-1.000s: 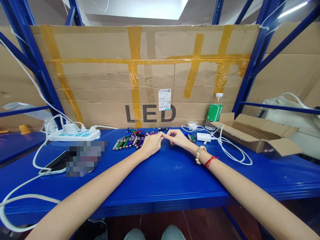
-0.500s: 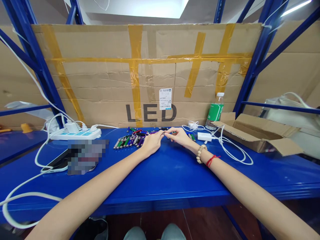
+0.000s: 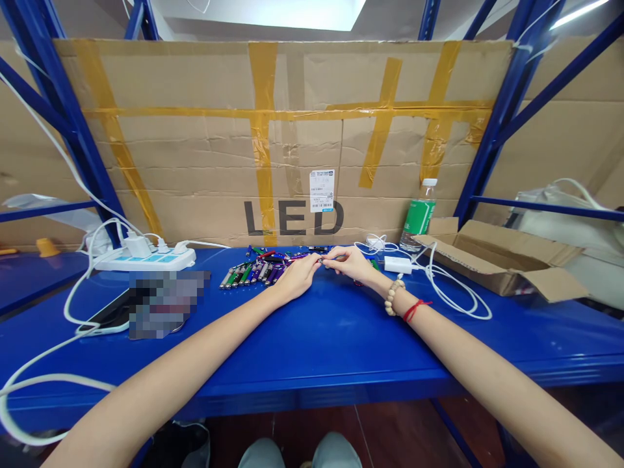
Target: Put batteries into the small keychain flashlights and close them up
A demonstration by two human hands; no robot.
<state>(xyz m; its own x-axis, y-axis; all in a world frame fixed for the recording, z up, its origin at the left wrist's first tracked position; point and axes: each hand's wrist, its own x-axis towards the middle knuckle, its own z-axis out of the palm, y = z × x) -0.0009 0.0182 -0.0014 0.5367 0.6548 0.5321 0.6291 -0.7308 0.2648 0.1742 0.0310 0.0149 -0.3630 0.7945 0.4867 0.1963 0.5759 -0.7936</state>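
Note:
My left hand [image 3: 298,275] and my right hand [image 3: 351,264] meet fingertip to fingertip over the blue shelf top [image 3: 331,344]. Both are closed in a pinch around something small and dark between them, too small to name. Left of and behind my left hand lies a pile of small metallic tubes [image 3: 251,274] in silver, green, purple and blue, several in a row side by side. More of them show behind the hands, partly hidden by my fingers. A beaded bracelet and a red string circle my right wrist.
At the left are a white power strip [image 3: 146,260], a phone [image 3: 104,317] and loose white cables. On the right stand a bottle with a green label [image 3: 418,218], a white adapter [image 3: 398,264] with its cord, and an open cardboard box [image 3: 497,260]. A large cardboard sheet [image 3: 205,162] forms the back.
The view has shifted slightly. Both hands stay together at nearly the same spot, with small finger movements at the pinch.

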